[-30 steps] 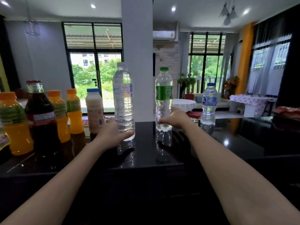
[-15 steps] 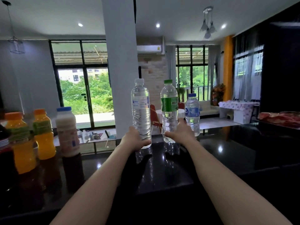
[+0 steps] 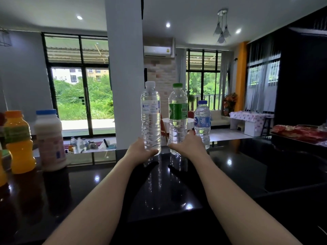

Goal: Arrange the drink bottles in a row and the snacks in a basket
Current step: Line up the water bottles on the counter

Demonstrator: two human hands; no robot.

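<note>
Two arms reach forward from the bottom of the head view over a glossy black surface (image 3: 230, 174). Our left hand (image 3: 141, 149) is wrapped around the base of a clear water bottle with a white cap (image 3: 151, 117), thumb across its front, and the bottle stands upright with its foot at the surface. Our right hand (image 3: 188, 145) grips the lower part of a water bottle with a green cap and green label (image 3: 177, 117), also upright, just beside the first with a narrow gap between them. Behind our right hand, touching or nearly touching its fingers, stands a shorter water bottle with a blue cap and blue label (image 3: 202, 121); we cannot tell whether there is contact. These three stand in a line running left to right across the middle of the surface.

Well apart from them, at the left edge, stands a white milky drink bottle with a blue cap (image 3: 49, 140), and just left of it an orange juice bottle with an orange cap (image 3: 18, 142). More bottles sit at the very edge of the frame, cut off.

At the far right of the surface lie red snack packets (image 3: 299, 132), blurred. A white pillar (image 3: 124, 71) rises behind the bottles, with tall windows on both sides
</note>
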